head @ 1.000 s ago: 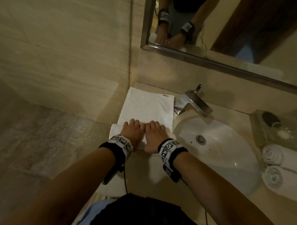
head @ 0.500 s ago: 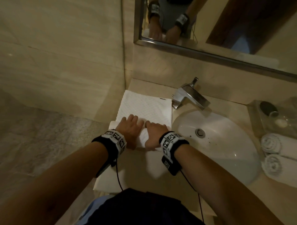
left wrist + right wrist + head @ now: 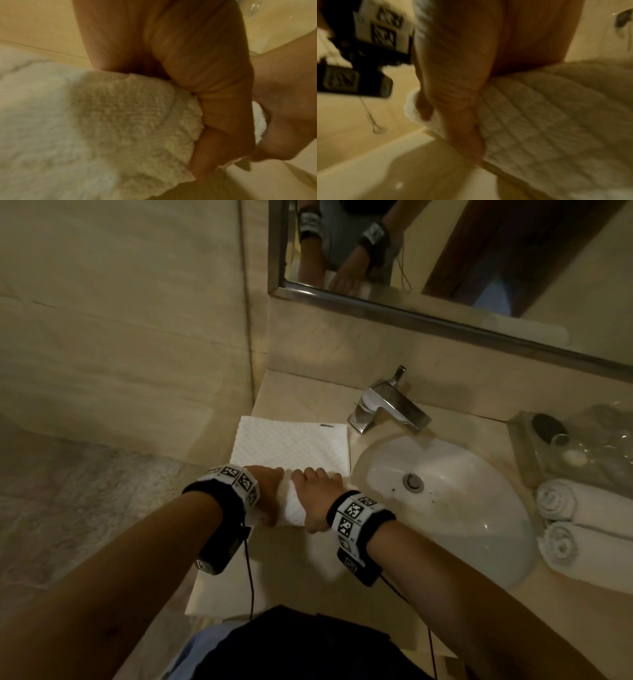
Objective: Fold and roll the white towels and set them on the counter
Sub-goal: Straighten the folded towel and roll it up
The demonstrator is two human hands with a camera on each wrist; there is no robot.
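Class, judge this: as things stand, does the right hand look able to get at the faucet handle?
Probably not yet: the right hand grips the towel roll together with the left hand. Nothing blocks the way to the faucet.

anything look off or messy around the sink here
Mostly tidy. Dark specks dot the sink basin near the drain, which looks a bit dirty. Both hands grip the towel mid-roll; two rolled towels lie neatly right.

Your towel (image 3: 291, 445) is white cloth with a nubbly waffle weave. The counter (image 3: 298, 386) looks like smooth polished stone, though the light is dim. The faucet (image 3: 388, 405) is shiny metal, the sink (image 3: 479, 494) glossy white.
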